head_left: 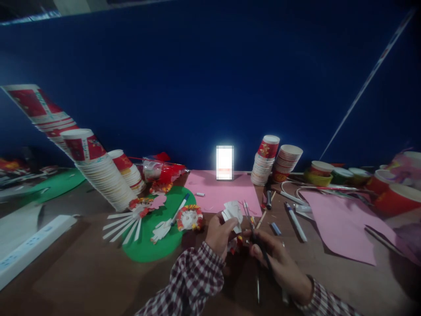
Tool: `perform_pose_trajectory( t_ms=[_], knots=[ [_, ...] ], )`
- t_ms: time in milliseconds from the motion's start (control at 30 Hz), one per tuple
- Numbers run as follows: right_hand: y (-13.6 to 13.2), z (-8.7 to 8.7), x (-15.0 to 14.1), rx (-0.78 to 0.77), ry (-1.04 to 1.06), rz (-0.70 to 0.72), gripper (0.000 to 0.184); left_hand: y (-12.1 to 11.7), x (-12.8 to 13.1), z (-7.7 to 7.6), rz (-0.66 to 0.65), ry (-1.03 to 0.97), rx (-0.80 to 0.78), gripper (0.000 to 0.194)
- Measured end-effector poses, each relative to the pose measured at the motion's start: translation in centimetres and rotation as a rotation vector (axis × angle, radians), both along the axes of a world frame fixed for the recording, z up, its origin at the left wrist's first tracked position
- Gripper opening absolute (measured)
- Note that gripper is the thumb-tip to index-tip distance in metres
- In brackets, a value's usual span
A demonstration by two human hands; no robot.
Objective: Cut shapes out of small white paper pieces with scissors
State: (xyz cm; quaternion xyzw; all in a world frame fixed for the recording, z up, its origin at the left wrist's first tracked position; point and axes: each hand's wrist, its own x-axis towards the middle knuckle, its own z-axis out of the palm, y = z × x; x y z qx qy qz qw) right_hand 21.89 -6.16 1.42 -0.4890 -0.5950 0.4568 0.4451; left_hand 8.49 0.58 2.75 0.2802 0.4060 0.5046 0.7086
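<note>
Head view: lower centre, we see the left hand point(217, 235), fingers pinching a white paper piece point(232, 212), likely to steady it; just beside, the right hand point(282, 263), fingers gripping the scissors point(260, 247), points the blades up-frame, apparently to have that paper within reach.

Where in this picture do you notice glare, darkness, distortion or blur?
Head view: the white rectangle glares, pixelated and haloed; head view: the upper right corner is dark; head view: the leftmost cup stack leans and looks stretched, probably lens distortion; head view: the right-edge red cup is soft, and the white paper in the left hand lacks fine detail.
</note>
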Motion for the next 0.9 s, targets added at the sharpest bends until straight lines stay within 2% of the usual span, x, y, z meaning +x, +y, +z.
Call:
perform_pose_trajectory(
  t_ms=[300, 467, 633, 900],
  knots=[
    [0.0, 0.31, -0.05, 0.0, -0.008, -0.01, 0.033, 0.12, -0.11, -0.5, -0.017, 0.033, -0.011, 0.021],
    [0.03, 0.19, -0.02, 0.008, -0.008, -0.019, 0.035, 0.32, -0.17, -0.91, -0.045, -0.012, 0.005, 0.025],
    [0.16, 0.44, -0.16, -0.086, 0.079, -0.033, 0.04, 0.5, -0.27, -0.66, -0.048, -0.029, 0.03, 0.029],
    [0.31, 0.31, 0.0, -0.165, 0.218, -0.049, 0.041, 0.4, -0.44, -0.06, -0.043, -0.003, -0.032, 0.03]
  ],
)
